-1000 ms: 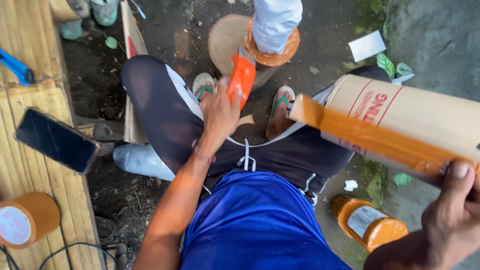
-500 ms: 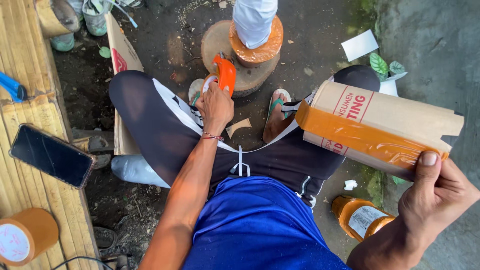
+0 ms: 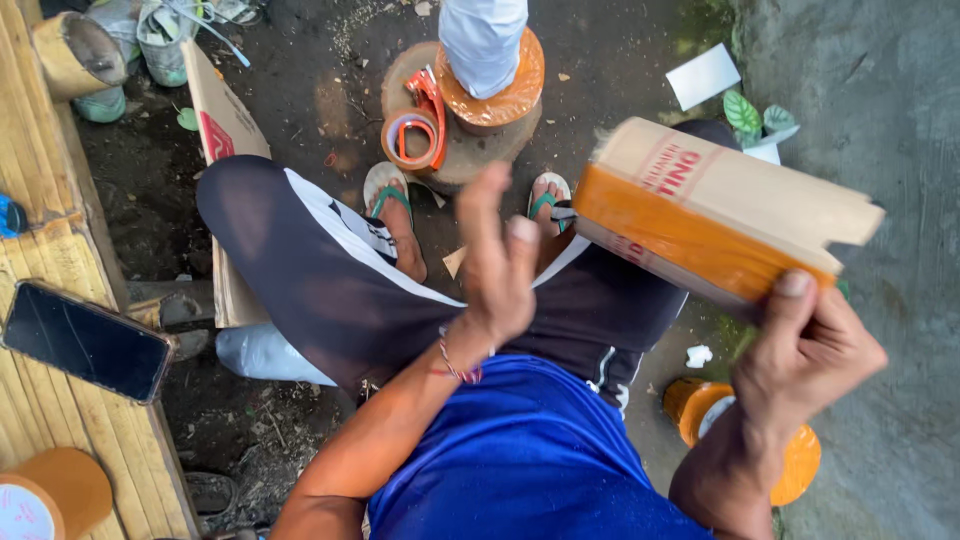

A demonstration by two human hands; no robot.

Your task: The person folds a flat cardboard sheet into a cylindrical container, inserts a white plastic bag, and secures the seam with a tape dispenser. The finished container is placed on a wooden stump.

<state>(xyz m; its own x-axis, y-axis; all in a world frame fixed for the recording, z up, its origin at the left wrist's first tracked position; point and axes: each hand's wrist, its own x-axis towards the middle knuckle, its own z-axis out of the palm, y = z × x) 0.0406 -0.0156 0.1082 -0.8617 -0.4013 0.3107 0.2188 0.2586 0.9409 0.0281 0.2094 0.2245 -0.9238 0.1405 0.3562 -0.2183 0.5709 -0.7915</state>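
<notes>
**Taped box held up in one hand, the other hand free above the lap**

The dark dirt ground (image 3: 320, 110) fills most of the view, with a slatted bamboo surface (image 3: 50, 400) running down the left edge. The seated person wears black shorts (image 3: 330, 290) and a blue shirt (image 3: 520, 460), and sandalled feet rest on the ground in front.

The biggest thing in hand is a long cardboard box (image 3: 720, 215) wrapped along one face with orange-brown tape. The right hand (image 3: 810, 350) holds it up at the right, tilted, with the thumb pressed on the taped face and the fingers closed around the underside. The left hand (image 3: 497, 265) hangs in the air over the lap, holding nothing, its fingers loosely spread and blurred.

Ahead of the feet stands a round wooden stump (image 3: 460, 150). On it sits a white package (image 3: 483, 40) on an orange wrapped disc, and just beside that lies an orange tape dispenser (image 3: 418, 125), well apart from both hands.

A black phone (image 3: 85, 340) lies flat on the bamboo surface, and a brown tape roll (image 3: 50, 490) sits at its near end. An orange jar (image 3: 740, 430) stands on the ground below the right forearm.
</notes>
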